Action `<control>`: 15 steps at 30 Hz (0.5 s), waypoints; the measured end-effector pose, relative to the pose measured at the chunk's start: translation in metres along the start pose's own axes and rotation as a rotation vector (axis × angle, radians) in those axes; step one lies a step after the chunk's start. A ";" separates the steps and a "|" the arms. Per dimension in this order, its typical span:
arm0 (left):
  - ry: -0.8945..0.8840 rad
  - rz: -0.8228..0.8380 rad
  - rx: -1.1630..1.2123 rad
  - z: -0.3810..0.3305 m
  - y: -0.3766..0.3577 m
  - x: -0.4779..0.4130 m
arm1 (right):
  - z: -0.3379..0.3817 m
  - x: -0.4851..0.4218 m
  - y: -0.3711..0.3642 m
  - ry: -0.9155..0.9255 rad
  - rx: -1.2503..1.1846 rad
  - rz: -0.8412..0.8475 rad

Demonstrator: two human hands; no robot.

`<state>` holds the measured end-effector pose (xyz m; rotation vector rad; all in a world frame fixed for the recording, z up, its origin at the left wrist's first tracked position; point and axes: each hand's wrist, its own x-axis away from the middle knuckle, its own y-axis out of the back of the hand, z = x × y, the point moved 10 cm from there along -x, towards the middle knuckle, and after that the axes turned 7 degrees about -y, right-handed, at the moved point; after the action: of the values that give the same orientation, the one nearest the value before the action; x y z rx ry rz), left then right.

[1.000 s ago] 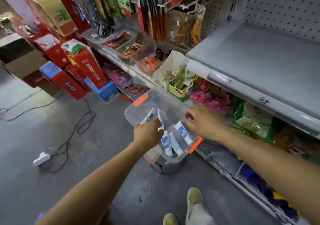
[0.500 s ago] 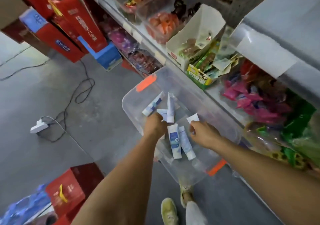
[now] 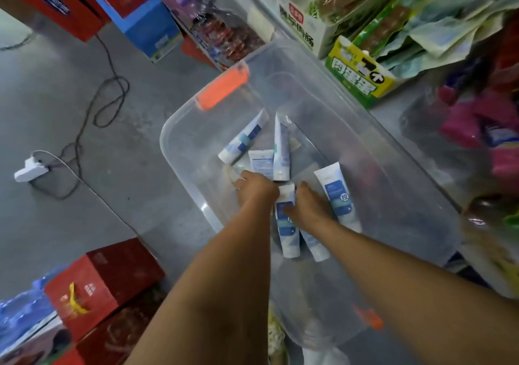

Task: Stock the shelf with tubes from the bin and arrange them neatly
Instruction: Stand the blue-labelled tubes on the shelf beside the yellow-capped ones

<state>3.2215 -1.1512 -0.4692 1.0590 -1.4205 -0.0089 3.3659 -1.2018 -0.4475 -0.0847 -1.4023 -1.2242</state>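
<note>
A clear plastic bin (image 3: 347,117) with orange latches (image 3: 223,89) stands in front of the shelves and holds several white-and-blue tubes. Both my hands are down inside it. My right hand (image 3: 307,208) grips one tube (image 3: 287,231), with its thumb across the tube's blue label. My left hand (image 3: 257,189) is knuckles-up just left of that tube's top end, fingers curled downward; what they touch is hidden. Another tube (image 3: 336,197) lies to the right of my right hand. Three more tubes (image 3: 281,151) lie just beyond my left hand.
Shelves with snack packets and open cartons (image 3: 362,75) run along the right and top. Red gift boxes (image 3: 104,283) stand on the grey floor at lower left. A white power strip (image 3: 29,170) with a looped black cable lies on the floor to the left.
The view has dropped and closed in on the bin. My right hand moved left onto the middle tube, next to my left hand. The empty grey shelf is out of view.
</note>
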 end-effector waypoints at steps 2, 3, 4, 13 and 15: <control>-0.056 0.007 -0.088 -0.005 -0.002 -0.003 | 0.002 -0.003 -0.004 0.003 -0.024 -0.015; -0.084 0.011 -0.105 -0.008 -0.003 -0.003 | 0.003 -0.005 -0.006 0.009 -0.036 -0.003; -0.103 0.018 -0.106 -0.009 -0.003 -0.003 | 0.003 -0.005 -0.009 0.010 -0.048 0.018; -0.121 0.018 0.340 -0.010 0.031 0.036 | -0.019 0.022 0.033 -0.067 -0.338 -0.044; -0.200 0.019 0.330 -0.016 0.040 0.056 | -0.015 0.034 0.053 -0.032 -0.393 -0.074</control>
<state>3.2245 -1.1518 -0.3988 1.3435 -1.6504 0.1412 3.4022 -1.2088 -0.3948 -0.3281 -1.1840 -1.5544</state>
